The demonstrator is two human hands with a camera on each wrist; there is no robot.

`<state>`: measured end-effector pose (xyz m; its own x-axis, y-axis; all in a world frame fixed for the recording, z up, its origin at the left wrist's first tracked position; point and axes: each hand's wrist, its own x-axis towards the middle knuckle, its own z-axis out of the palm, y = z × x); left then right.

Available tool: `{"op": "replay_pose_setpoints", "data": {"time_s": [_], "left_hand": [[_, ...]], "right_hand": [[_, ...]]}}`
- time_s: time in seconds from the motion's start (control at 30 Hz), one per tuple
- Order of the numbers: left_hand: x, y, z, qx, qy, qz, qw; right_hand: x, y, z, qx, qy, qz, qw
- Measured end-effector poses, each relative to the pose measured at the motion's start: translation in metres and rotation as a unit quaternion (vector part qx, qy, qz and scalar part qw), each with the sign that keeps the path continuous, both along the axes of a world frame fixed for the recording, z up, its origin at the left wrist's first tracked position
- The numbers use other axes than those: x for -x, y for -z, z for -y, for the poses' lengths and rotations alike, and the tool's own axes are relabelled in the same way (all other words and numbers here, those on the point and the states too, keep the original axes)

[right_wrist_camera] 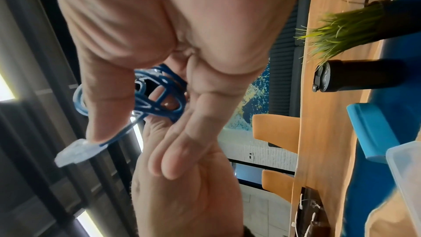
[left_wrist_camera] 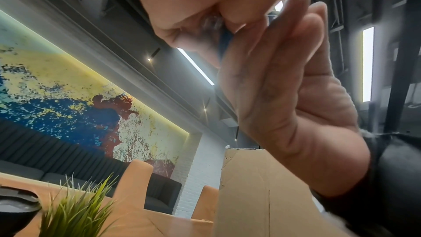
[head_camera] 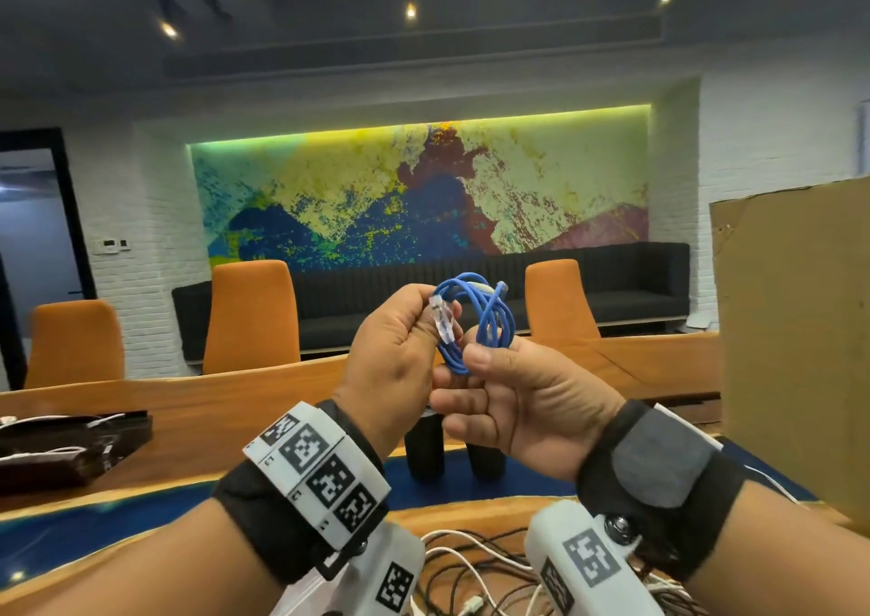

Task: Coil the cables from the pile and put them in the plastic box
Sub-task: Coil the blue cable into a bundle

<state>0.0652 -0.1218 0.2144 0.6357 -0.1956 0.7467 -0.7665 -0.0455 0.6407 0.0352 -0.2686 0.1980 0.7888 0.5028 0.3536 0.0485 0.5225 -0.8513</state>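
Two hands meet in the air above the desk (head_camera: 197,432), both busy with one blue cable (head_camera: 475,318) wound into a loose bundle of loops. The left hand (head_camera: 395,361) has its fingers curled, thumb and forefinger pinching the strand just behind a clear plastic plug (head_camera: 443,321), which stands upright right at that grip. The right hand (head_camera: 527,403) sits just beside it, palm turned up; its thumb presses the lower end of the bundle against its fingers, so this grip too is clamped on the cable. The loops rise above and slightly beyond the right thumb, and a second plug end pokes out at the top of the coil, away from both grips. From the right wrist view the blue loops (right_wrist_camera: 159,95) show between thumb and fingers, with the clear plug (right_wrist_camera: 78,152) sticking out past the thumb tip.

Below the wrists, close to the person, a tangle of white and dark cables (head_camera: 471,573) lies on the desk. Under the hands stand two dark cylinders (head_camera: 423,450). A cardboard sheet (head_camera: 795,347) stands to the right of the right grip. A clear plastic box (right_wrist_camera: 407,172) edge shows in the right wrist view, next to something blue
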Motion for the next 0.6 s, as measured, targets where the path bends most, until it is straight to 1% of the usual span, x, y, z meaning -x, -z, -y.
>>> {"op": "replay_pose_setpoints", "data": {"time_s": [0.2,0.27,0.33,0.43,0.53,0.6], "left_hand": [[0.003,-0.003,0.0,0.015,-0.007,0.003,1.0],[0.004,-0.003,0.0,-0.003,-0.017,0.016,1.0],[0.002,-0.001,0.001,-0.005,-0.02,0.013,1.0],[0.001,0.0,0.001,-0.003,-0.01,0.009,1.0],[-0.005,0.004,0.0,-0.013,-0.026,0.024,0.999],[-0.009,0.007,0.0,-0.009,-0.022,0.006,1.0]], "right_hand": [[0.002,0.0,-0.001,0.024,-0.008,0.019,1.0],[0.0,0.0,-0.004,0.003,0.009,0.005,1.0],[-0.002,0.001,-0.006,-0.012,0.027,-0.009,1.0],[-0.001,0.001,-0.009,-0.005,0.037,-0.006,0.999],[0.001,0.001,-0.011,0.001,0.057,-0.019,0.998],[0.002,0.002,-0.012,-0.004,0.07,-0.031,0.997]]}}
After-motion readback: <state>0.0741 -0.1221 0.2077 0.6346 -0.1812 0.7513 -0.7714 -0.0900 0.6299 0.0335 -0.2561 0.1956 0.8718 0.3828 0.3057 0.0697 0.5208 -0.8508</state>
